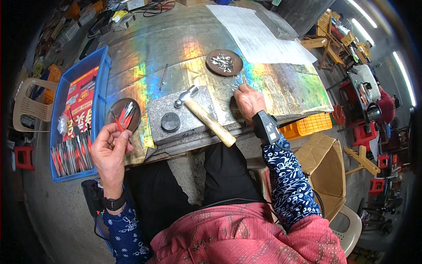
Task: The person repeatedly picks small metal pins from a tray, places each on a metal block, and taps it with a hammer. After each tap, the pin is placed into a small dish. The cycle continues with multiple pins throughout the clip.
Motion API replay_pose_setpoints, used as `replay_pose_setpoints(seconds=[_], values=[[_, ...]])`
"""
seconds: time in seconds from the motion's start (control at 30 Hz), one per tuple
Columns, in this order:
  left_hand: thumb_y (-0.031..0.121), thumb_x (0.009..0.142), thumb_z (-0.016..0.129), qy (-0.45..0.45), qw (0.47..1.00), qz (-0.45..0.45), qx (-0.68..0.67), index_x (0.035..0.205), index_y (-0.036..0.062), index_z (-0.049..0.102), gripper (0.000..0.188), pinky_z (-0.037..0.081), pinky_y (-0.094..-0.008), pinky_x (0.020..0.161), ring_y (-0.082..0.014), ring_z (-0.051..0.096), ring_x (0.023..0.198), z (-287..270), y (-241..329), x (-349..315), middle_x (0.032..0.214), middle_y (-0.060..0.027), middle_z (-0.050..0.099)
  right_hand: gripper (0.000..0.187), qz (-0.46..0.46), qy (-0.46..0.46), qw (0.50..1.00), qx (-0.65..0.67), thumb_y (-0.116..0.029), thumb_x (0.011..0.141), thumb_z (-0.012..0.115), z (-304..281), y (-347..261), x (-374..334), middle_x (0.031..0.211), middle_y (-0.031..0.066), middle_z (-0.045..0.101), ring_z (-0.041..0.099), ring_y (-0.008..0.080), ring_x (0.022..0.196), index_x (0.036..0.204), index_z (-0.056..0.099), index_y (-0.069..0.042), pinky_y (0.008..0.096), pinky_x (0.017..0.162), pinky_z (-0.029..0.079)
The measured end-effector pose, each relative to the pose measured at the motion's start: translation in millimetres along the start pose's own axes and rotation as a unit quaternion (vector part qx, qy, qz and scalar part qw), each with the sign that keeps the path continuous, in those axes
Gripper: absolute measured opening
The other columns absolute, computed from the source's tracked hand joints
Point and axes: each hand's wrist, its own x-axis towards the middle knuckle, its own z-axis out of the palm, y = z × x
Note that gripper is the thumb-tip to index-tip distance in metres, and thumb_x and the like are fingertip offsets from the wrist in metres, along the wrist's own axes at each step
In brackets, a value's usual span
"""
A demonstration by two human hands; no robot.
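Note:
My left hand (110,149) is closed in a pinch on a slender red piece (118,125). It is over the near edge of a brown dish (115,106) with several slender red and silver pieces. My right hand (249,102) rests at the table, its fingertips drawn together beside loose small metal pieces (239,80); what they hold, if anything, is hidden. Between the hands is a grey stone block (159,107), bearing a round black disc (170,122). A hammer (207,119) lies across it, its wooden handle jutting past the near edge.
Left stands a blue tray (105,66) with many slender red-and-metal pieces and a red printed sheet. Small metal pieces fill another brown dish (238,66). A thin rod (164,77) and white sheets (259,37) lie on the table. Right are a yellow crate (307,126) and cardboard box (325,171).

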Motion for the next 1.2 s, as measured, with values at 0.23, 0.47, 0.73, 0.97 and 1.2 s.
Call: replay_pose_setpoints(seconds=[0.23, 0.47, 0.73, 0.97, 1.2], values=[[-0.002, 0.09, 0.062, -0.006, 0.998, -0.025, -0.058, 0.103, -0.0036, 0.061, 0.013, 0.047, -0.0181, 0.059, -0.0059, 0.059, 0.064, 26.8, 1.8, 3.1, 0.081, -0.0059, 0.067, 0.008, -0.029, 0.024, 0.998, -0.051, -0.005, 0.074, 0.061, 4.2, -1.8, 9.4, 0.08, 0.0157, 0.062, 0.067, 0.0304, 0.074, 0.079, 0.062, 0.0, 0.0395, 0.06, 0.054], [-0.001, 0.09, 0.063, -0.013, 0.998, -0.001, -0.068, 0.1, -0.0034, 0.061, 0.011, 0.048, -0.0187, 0.062, -0.006, 0.059, 0.069, 49.9, -4.0, 9.0, 0.083, -0.0052, 0.068, 0.01, 0.005, -0.014, 1.0, 0.007, -0.009, 0.076, 0.063, 0.0, 0.5, 9.5, 0.084, 0.0176, 0.063, 0.066, 0.0311, 0.076, 0.081, 0.06, -0.001, 0.0399, 0.063, 0.053], [0.002, 0.091, 0.063, 0.005, 0.998, 0.06, -0.026, 0.1, -0.0007, 0.063, 0.009, 0.042, -0.0162, 0.058, -0.0029, 0.057, 0.07, 62.6, -21.1, 9.9, 0.082, -0.0017, 0.066, 0.014, 0.054, 0.012, 0.991, 0.121, -0.011, 0.076, 0.064, -8.9, 3.2, -2.1, 0.084, 0.017, 0.059, 0.06, 0.0377, 0.081, 0.082, 0.056, -0.001, 0.0441, 0.071, 0.049], [-0.001, 0.088, 0.066, 0.005, 0.995, 0.097, 0.024, 0.098, -0.002, 0.063, 0.01, 0.044, -0.0163, 0.064, -0.0029, 0.057, 0.074, 62.3, -24.0, 7.6, 0.084, -0.0001, 0.064, 0.015, 0.05, 0.035, 0.968, 0.243, -0.003, 0.073, 0.065, -20.3, 2.5, -6.8, 0.078, 0.0153, 0.057, 0.059, 0.0333, 0.074, 0.084, 0.055, 0.0, 0.0395, 0.068, 0.048], [0.0, 0.089, 0.065, 0.019, 0.996, 0.072, 0.053, 0.1, -0.0021, 0.064, 0.011, 0.046, -0.0183, 0.063, -0.0047, 0.058, 0.073, 58.6, -17.2, 3.4, 0.084, -0.0017, 0.065, 0.017, 0.082, 0.109, 0.927, 0.35, -0.002, 0.083, 0.063, -47.5, -26.7, -14.9, 0.087, 0.0132, 0.067, 0.065, 0.0211, 0.076, 0.1, 0.065, -0.001, 0.0295, 0.069, 0.051]])
